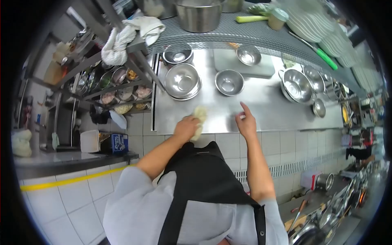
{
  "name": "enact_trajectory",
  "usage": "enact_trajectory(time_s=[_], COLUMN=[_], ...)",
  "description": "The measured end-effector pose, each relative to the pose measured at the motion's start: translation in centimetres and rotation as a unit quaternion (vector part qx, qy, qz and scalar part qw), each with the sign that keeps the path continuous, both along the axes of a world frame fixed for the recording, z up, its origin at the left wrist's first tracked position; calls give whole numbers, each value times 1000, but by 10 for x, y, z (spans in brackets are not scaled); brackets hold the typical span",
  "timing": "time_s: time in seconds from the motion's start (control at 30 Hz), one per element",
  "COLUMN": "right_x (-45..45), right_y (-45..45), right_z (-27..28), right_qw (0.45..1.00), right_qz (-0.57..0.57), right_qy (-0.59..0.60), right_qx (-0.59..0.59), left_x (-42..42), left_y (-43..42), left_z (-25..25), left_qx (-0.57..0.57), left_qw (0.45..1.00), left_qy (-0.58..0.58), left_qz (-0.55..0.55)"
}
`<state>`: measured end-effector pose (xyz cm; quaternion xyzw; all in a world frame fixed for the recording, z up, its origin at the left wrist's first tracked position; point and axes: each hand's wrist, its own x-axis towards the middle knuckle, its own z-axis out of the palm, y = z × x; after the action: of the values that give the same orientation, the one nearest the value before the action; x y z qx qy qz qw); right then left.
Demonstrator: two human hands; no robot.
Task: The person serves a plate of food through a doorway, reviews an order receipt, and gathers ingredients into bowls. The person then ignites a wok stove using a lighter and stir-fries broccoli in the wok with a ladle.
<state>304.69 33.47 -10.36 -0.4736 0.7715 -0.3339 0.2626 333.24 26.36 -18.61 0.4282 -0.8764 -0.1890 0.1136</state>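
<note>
My left hand (186,128) is closed around a pale yellowish cloth (199,121), which hangs at the front edge of the steel worktable (267,107). Over the same table, farther right, my right hand (246,121) points its index finger forward while the other fingers curl loosely. A small whitish spot shows by those curled fingers; I cannot make out what it is. Beyond the hands stands a small steel bowl (229,83). A larger steel bowl (182,80), stacked on another, sits ahead of my left hand.
A cutting board (261,70) bears another steel bowl (248,55) at the back. Colanders (297,85) and a small bowl (319,108) stand at the right. Overhead, a perforated shelf (224,30) holds a pot (199,16), a green-handled knife (325,58) and stacked dishes. A white towel (115,45) hangs at the left post.
</note>
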Motion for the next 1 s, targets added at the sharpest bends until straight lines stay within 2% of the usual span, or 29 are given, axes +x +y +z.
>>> enact_trajectory(time_s=[0.1, 0.17, 0.2, 0.23, 0.3, 0.33, 0.37, 0.43, 0.5, 0.57, 0.63, 0.67, 0.73, 0.8, 0.87, 0.9, 0.97, 1.0], right_x=[-4, -10, -11, -3, 9, 21, 31, 58, 87, 109, 131, 135, 132, 127, 114, 110, 94, 91], right_y=[-78, -107, -116, -122, -127, -129, -130, -142, -167, -203, -212, -204, -185, -128, -54, -10, 91, 145], right_z=[-65, -99, -104, -94, -68, -56, -45, -10, 11, 27, 64, 68, 68, 56, 10, -21, -70, -91], right_qw=[995, 975, 983, 982, 995, 995, 995, 982, 966, 956, 966, 969, 977, 971, 988, 994, 996, 991], right_qz=[31, 35, 14, 20, -37, -38, -36, 46, 87, 84, 69, 49, 84, 96, 59, 21, -23, -58], right_qy=[69, 207, 171, 172, 72, 18, 20, -32, 10, 73, 34, 33, -3, -47, -56, -47, -57, -61], right_qx=[-68, -74, -71, -76, -53, -93, -89, -180, -244, -272, -248, -242, -196, -216, -128, -99, 70, 105], left_x=[61, 85, 95, 104, 114, 118, 122, 132, 142, 143, 136, 135, 134, 128, 126, 118, 105, 95], left_y=[2, 7, 10, 13, 19, 22, 26, 17, 7, -14, -29, -33, -37, -43, -32, -26, -7, -4], left_z=[7, 10, 13, 17, 24, 28, 28, 23, 17, 11, 13, 14, 3, -6, -7, -2, 9, 7], left_qx=[-15, -24, -29, -34, -39, -67, -90, -88, -79, 23, 32, 32, 26, 16, -49, -46, -41, -38], left_qw=[994, 987, 985, 982, 981, 983, 985, 988, 992, 996, 997, 997, 998, 998, 996, 997, 999, 999], left_qy=[12, 23, 47, 71, 79, 66, 52, 42, 28, 63, 50, 40, 44, 57, 65, 68, 15, 14], left_qz=[105, 157, 165, 173, 172, 157, 139, 122, 91, 65, 57, 64, 48, 31, 32, 11, 28, 9])
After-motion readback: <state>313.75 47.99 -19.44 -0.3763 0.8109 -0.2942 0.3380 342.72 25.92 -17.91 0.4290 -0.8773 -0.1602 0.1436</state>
